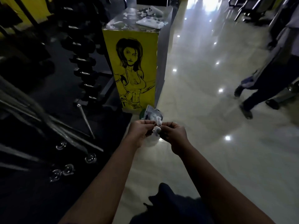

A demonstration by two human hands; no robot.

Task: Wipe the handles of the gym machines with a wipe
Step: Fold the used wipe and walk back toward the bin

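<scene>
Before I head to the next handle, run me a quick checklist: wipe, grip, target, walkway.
1. Wipe in hand: ok. The crumpled white wipe is pinched between the left hand and the right hand.
2. Wipe spread for wiping: not ok. It is bunched into a small wad.
3. Wipe clean and damp: cannot tell, too small and dim.
4. Handle within reach: cannot tell. The dark dumbbell rack stands to the left; no machine handle shows near the hands.
5. Walkway free: not ok. Another person in dark trousers is on the glossy pale floor to the right.
</scene>
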